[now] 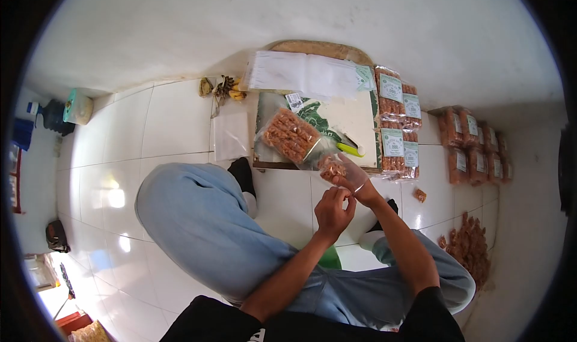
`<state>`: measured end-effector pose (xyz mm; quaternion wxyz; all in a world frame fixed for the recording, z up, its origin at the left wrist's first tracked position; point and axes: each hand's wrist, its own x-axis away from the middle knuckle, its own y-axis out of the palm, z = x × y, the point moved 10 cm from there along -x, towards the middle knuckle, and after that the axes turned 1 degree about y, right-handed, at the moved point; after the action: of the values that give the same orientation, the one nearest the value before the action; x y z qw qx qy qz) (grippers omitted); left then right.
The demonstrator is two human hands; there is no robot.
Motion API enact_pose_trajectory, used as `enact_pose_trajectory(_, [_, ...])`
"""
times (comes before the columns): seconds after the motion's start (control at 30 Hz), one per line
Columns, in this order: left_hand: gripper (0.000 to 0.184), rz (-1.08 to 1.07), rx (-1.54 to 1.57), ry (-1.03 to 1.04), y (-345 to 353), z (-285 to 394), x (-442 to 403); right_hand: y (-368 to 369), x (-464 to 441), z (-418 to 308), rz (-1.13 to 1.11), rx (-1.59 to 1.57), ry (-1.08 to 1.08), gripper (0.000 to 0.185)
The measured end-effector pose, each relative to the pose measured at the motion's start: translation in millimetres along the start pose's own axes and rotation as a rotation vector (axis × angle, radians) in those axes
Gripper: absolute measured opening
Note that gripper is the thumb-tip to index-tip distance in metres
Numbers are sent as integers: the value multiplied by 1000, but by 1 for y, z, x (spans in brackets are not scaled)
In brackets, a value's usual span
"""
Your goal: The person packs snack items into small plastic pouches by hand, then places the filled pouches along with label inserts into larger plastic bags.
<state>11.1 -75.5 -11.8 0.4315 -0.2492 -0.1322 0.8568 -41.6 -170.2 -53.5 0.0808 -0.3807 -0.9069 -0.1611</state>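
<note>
A clear plastic bag packed with brown, lumpy snack pieces [291, 135] lies on the low table [351, 121]. Toward me, my right hand [354, 183] reaches into clear plastic, its fingers closed on a brown snack piece [331, 168]. Whether this plastic belongs to the packed bag I cannot tell. My left hand [334, 213] is just below, fingers pinched by the plastic's near edge; what they grip is hard to make out. A yellow-green handled tool [348, 149] rests right of the packed bag.
Flat clear bags [279, 72] are stacked at the table's back. Labelled snack packs [392, 142] line its right side, with more packs [469, 129] by the wall. Loose snack pieces [466, 249] lie on the floor at right. A flat plastic sheet [231, 136] and bananas [237, 94] are at left.
</note>
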Motion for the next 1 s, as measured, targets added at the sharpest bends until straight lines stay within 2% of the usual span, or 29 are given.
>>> enact_pose_trajectory(0.1, [11,-5,19,21,-4,5,1,1,-15,11,-79,49,-17,72])
enact_pose_trajectory(0.17, [11,-22,12,35,-3,9,-2,-8,-26,12,18,449,-157,76])
enact_pose_trajectory(0.2, [11,-18,21,73,-5,14,-3,-8,-29,17,20,440,-163,76])
enact_pose_trajectory(0.27, [10,-37,26,124,-6,22,-3,3,-30,12,31,957,-367,80])
enact_pose_trajectory(0.4, [11,-150,4,147,-6,21,-7,6,-31,18,21,753,-345,82])
enact_pose_trajectory(0.47, [11,-128,52,264,-24,37,-28,2,-23,18,75,962,-351,84])
enact_pose_trajectory(0.5, [11,-38,37,293,-33,31,-45,-1,-23,22,84,951,-353,84])
enact_pose_trajectory(0.57, [10,52,-155,209,-43,6,-96,6,-20,20,83,1064,-565,83])
enact_pose_trajectory(0.6, [13,111,-287,193,-48,-12,-118,6,-24,18,79,1049,-530,82])
enact_pose_trajectory(0.67, [33,12,-478,210,-45,-46,-148,17,-23,-4,30,1019,-486,81])
enact_pose_trajectory(0.7, [33,13,-483,222,-51,-57,-151,27,-19,-20,-15,1004,-479,80])
enact_pose_trajectory(0.73, [38,-146,-572,320,-39,-64,-151,32,-16,-34,-5,999,-490,80])
enact_pose_trajectory(0.8, [49,-415,-647,451,-19,-81,-144,38,-14,-47,-6,1005,-478,61])
enact_pose_trajectory(0.93, [51,-393,-676,496,-14,-81,-141,21,-31,-17,-59,850,-564,62])
enact_pose_trajectory(1.0, [52,-418,-677,447,-10,-87,-144,8,-49,10,-34,968,-218,81])
